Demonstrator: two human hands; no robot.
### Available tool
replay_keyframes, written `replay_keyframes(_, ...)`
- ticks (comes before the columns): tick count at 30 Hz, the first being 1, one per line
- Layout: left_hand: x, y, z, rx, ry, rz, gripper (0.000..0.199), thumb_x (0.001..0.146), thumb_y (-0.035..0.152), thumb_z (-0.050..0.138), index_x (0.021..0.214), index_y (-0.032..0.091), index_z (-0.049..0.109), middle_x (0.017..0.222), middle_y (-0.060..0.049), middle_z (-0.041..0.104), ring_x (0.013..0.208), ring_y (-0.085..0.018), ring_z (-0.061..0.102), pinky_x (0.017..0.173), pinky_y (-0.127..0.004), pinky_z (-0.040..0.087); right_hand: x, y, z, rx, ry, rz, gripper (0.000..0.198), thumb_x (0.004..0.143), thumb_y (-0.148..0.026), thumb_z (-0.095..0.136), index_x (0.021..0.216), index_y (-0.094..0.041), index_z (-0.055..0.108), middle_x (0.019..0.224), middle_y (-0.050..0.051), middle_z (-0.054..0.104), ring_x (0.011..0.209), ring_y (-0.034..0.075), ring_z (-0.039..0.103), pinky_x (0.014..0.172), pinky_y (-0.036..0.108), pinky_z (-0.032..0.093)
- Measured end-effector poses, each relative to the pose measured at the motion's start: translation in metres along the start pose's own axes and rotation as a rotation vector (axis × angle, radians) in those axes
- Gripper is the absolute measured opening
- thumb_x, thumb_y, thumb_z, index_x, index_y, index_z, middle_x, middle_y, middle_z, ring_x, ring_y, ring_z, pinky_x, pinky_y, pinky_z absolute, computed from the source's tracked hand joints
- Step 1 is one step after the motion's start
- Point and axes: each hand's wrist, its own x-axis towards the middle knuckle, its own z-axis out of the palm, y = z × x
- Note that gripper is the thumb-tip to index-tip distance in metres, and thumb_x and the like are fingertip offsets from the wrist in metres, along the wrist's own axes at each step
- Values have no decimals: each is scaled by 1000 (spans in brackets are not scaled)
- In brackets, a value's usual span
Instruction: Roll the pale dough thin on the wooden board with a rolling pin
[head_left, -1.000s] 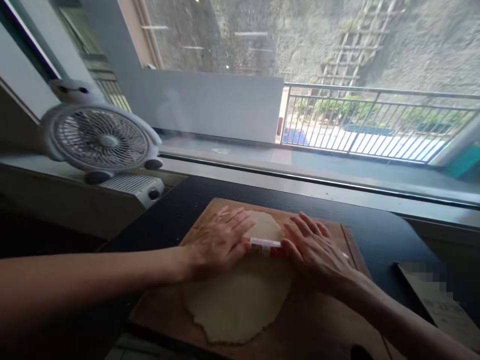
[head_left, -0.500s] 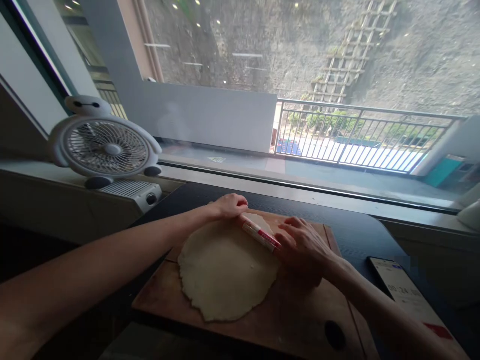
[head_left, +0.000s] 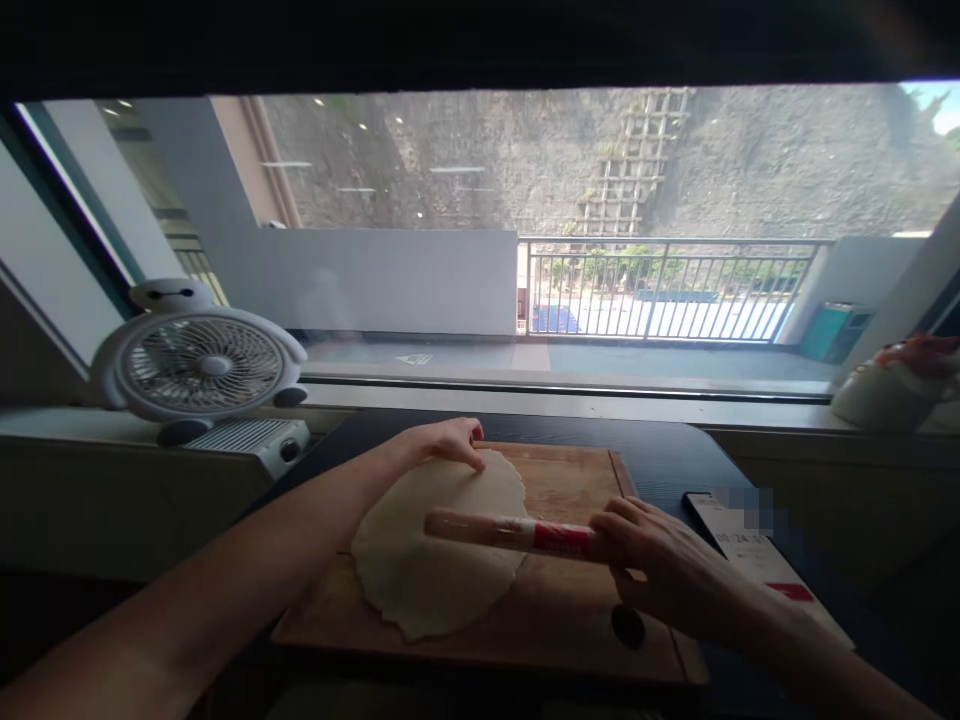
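A thin, pale sheet of rolled dough (head_left: 420, 580) with a ragged edge lies on a wooden cutting board (head_left: 577, 625). My right hand (head_left: 649, 550) is closed around the right end of a wooden rolling pin (head_left: 480, 530) that bears a red and white label. The pin's free end extends left above the dough; I cannot tell if it touches. At the far edge of the dough is my left hand (head_left: 454, 440), its thumb down on the sheet and apart from the curled fingers. Its forearm passes over the dough's left side.
A phone (head_left: 757, 560) showing a timer lies on the dark table (head_left: 667, 445) right of the board. On the left, a white fan (head_left: 214, 365) stands on a ledge by the window. A white pot-like object (head_left: 889, 390) sits on the right sill.
My left hand has come off the rolling pin onto the dough's far edge. My right hand has swung the pin nearer, over the dough's middle. The view has tilted up.
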Motion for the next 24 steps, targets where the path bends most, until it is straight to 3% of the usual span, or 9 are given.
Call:
replay_keyframes(7,7,7,-8,-156,-211,-42,35,45,36,75,73,17,64,77,-3,67,74,-21,62,57,-25,46,-21,1,1,68,-26,85,19,76,-6,50,84,-22,49,89,-1,52,75,13,45,66,26,34)
replay_keyframes(12,4,-1,-5,-328,-96,-43,37,56,43,69,84,20,63,86,-1,67,75,-17,63,58,-22,47,-19,2,2,92,-34,124,19,72,-7,52,83,-22,50,89,-1,53,76,14,46,67,26,35)
replay_keyframes(16,-6,-31,-7,-383,59,-216,38,58,43,65,84,17,59,85,-6,66,74,-21,63,51,-24,45,-20,4,3,95,-52,149,25,68,-7,53,87,-24,53,93,1,55,78,15,48,68,28,36)
replay_keyframes(19,-26,-47,-1,-467,-7,-297,40,52,43,68,81,17,60,83,-8,68,70,-22,65,47,-25,45,-19,8,2,70,-39,176,21,70,-10,53,87,-24,54,92,2,55,77,16,49,65,28,35)
replay_keyframes(24,-67,-63,20,-727,-112,-260,45,51,49,73,84,21,61,78,-4,69,63,-18,64,45,-23,46,2,18,7,37,7,145,22,71,-9,50,87,-23,55,87,1,55,72,14,48,61,26,33)
